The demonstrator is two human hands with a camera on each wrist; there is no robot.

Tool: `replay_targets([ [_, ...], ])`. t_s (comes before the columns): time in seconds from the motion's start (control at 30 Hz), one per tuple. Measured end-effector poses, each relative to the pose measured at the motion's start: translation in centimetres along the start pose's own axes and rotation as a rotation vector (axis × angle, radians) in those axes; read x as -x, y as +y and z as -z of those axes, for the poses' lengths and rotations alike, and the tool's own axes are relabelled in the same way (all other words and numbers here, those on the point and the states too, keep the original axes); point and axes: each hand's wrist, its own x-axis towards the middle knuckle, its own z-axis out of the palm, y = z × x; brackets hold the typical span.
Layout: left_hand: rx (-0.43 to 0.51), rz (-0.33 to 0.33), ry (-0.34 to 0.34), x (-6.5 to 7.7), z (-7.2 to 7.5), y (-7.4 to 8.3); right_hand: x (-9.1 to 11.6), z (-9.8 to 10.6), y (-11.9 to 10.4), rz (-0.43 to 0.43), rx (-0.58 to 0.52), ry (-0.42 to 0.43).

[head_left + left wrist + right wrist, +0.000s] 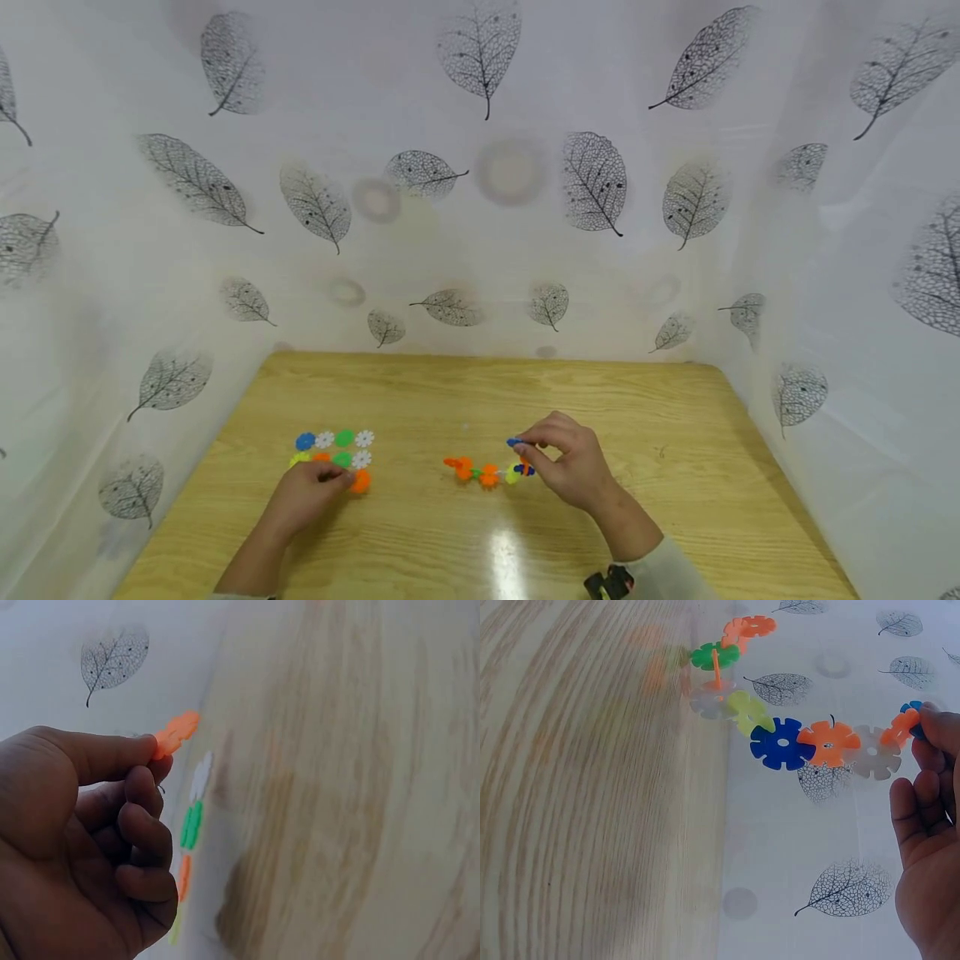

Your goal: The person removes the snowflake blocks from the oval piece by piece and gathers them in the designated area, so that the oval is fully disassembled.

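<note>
My left hand (303, 497) pinches an orange notched plastic disc (177, 735) between thumb and forefinger, at the near right corner of a group of loose discs. To the right, my right hand (573, 467) grips a blue notched disc (913, 707) with thumb and fingertips. That blue disc forms the end of a chain of interlocked discs (489, 476) in orange, green, clear, yellow and dark blue. From the fingertips the chain runs leftward, with an orange disc (759, 625) at its far end. Part of the blue disc is hidden behind the thumb.
Loose discs lie in rows at the left, among them a blue disc (305, 442), a green disc (344, 437) and a white disc (364, 438). Leaf-printed white sheeting (450, 242) encloses the wooden table (420, 400) at the back and sides.
</note>
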Motion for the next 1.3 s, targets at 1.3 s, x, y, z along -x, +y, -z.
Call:
replay_targets([
  [1.3,-0.211,-0.024,0.046,-1.6,-0.5,-1.7,0.1,-0.1,-0.1,-0.006,0.012,0.000],
])
